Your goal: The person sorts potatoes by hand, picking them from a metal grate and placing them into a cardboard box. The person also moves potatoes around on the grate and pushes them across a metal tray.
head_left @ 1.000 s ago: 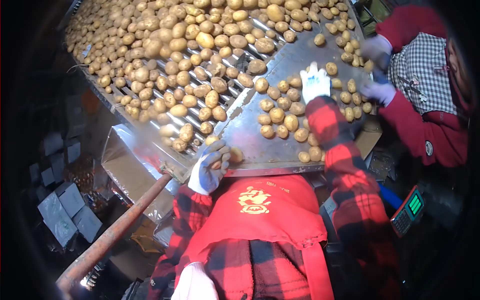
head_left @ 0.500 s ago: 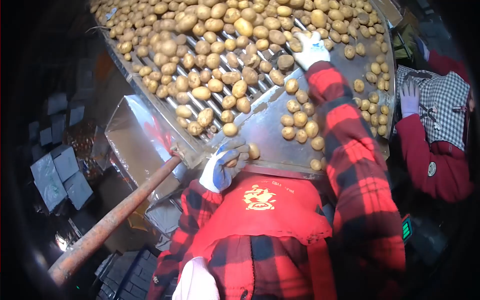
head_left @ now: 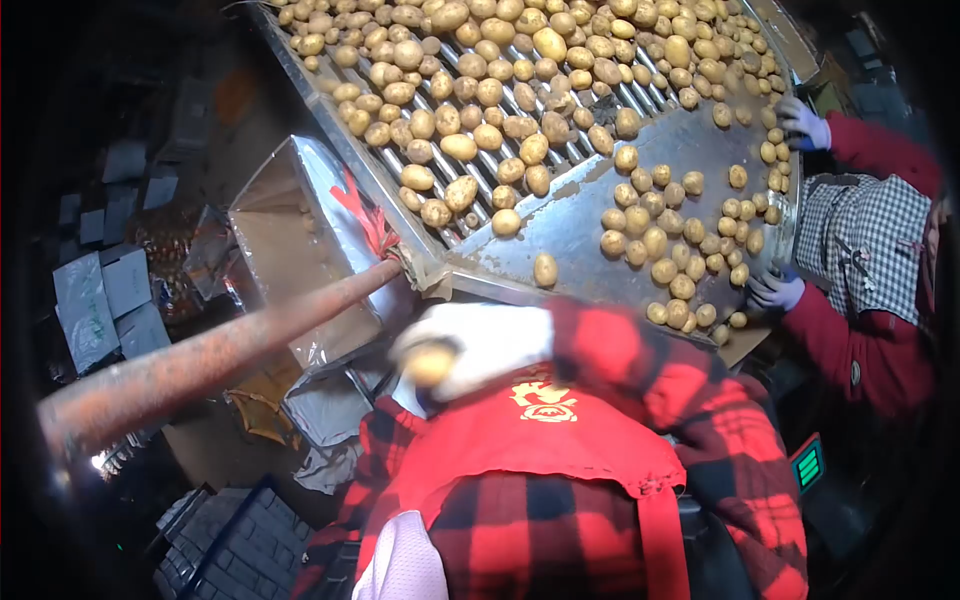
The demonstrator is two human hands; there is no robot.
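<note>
My hands are together: a potato (head_left: 431, 365) sits against my blurred right hand (head_left: 490, 345), beside my mostly hidden left hand (head_left: 408, 396); which grips, I cannot tell.

1. The right arm (head_left: 735, 430), in a plaid sleeve, rises from the near right, bends at the elbow and turns toward the left.
2. The right forearm (head_left: 640, 355) lies across the front of the torso, its wrist pointing left.
3. The right hand (head_left: 485, 345), in a white glove, is left of the wrist, fingers curled inward and smeared by blur.
4. The left arm (head_left: 385, 445) shows at the near left, its sleeve running up toward the hands.
5. The left hand (head_left: 407, 396) is mostly hidden beneath the right; its grip cannot be made out.
</note>
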